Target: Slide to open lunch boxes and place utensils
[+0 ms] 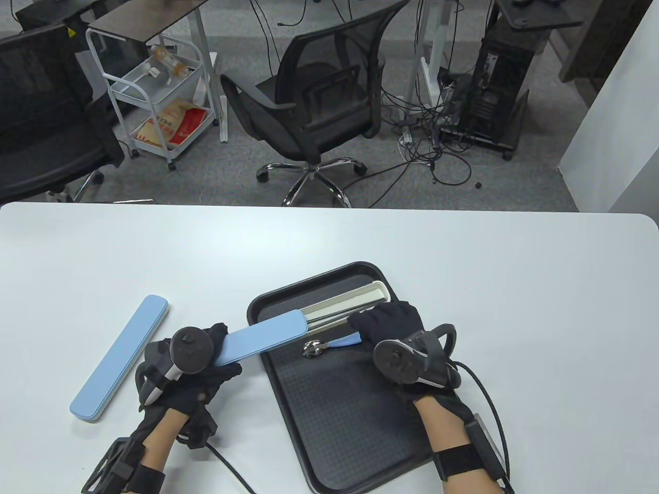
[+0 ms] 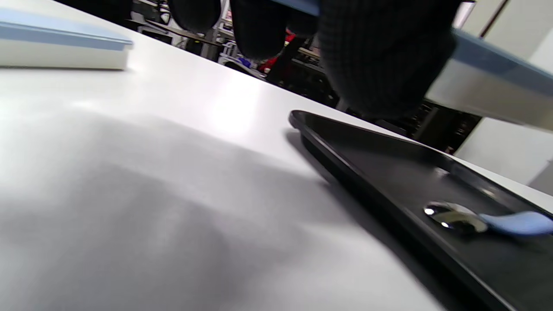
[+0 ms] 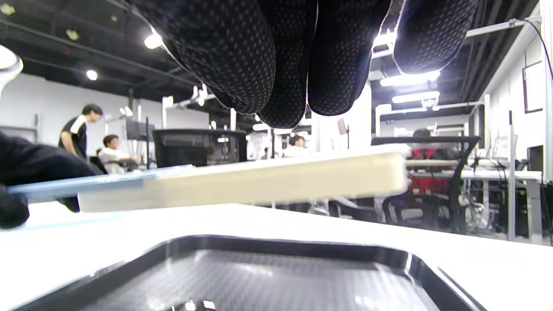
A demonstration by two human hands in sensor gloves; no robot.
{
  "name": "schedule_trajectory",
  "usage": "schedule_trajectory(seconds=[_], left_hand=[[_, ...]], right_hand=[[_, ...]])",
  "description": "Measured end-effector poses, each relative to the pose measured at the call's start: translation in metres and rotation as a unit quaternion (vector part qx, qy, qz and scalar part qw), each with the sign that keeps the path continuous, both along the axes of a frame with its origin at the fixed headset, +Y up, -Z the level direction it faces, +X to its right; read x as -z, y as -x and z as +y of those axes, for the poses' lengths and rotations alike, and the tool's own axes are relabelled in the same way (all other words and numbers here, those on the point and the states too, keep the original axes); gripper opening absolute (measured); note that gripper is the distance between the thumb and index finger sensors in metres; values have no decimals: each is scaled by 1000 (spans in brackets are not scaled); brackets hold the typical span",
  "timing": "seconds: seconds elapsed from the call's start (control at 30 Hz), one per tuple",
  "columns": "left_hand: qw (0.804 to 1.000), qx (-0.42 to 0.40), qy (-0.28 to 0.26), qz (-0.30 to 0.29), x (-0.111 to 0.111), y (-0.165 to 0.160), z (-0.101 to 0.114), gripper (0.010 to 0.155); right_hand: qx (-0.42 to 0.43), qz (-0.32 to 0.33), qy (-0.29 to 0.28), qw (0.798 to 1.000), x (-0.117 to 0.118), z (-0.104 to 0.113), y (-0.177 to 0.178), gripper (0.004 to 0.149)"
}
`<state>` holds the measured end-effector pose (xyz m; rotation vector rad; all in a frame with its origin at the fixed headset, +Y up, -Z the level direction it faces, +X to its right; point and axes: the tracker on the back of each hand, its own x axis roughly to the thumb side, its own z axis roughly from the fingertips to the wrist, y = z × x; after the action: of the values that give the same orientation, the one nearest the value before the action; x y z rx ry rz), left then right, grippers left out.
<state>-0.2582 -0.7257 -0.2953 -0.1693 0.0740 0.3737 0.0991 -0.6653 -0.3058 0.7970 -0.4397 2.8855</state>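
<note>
On the black tray [image 1: 340, 417] lies a cream utensil box [image 1: 355, 301] with its blue lid [image 1: 267, 334] slid partway off to the left; metal utensils show inside. My left hand [image 1: 224, 352] grips the lid's free end past the tray's edge, and the same lid [image 2: 497, 56] shows in the left wrist view. A spoon [image 1: 315, 349] with a blue handle lies on the tray, its handle running under my right hand [image 1: 378, 321]. That hand's fingers [image 3: 242, 52] hang curled above the box [image 3: 281, 181], holding nothing I can see.
A second utensil box [image 1: 121, 357], blue-lidded and closed, lies on the white table left of my left hand. The near part of the tray [image 3: 281, 276] is bare. An office chair [image 1: 319, 103] and a cart [image 1: 154, 92] stand beyond the table.
</note>
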Motion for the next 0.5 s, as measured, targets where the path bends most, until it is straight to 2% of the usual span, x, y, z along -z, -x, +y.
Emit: schedule_trajectory(seconds=[0.3,0.5], left_hand=[[997,-28,8,76,1,18,0,88],[996,-34,15,76,1,20,0,87]], right_hand=[[-70,-27,103,992,33,-43,18,51],[-137,-53,156,977,54,-67,34,59]])
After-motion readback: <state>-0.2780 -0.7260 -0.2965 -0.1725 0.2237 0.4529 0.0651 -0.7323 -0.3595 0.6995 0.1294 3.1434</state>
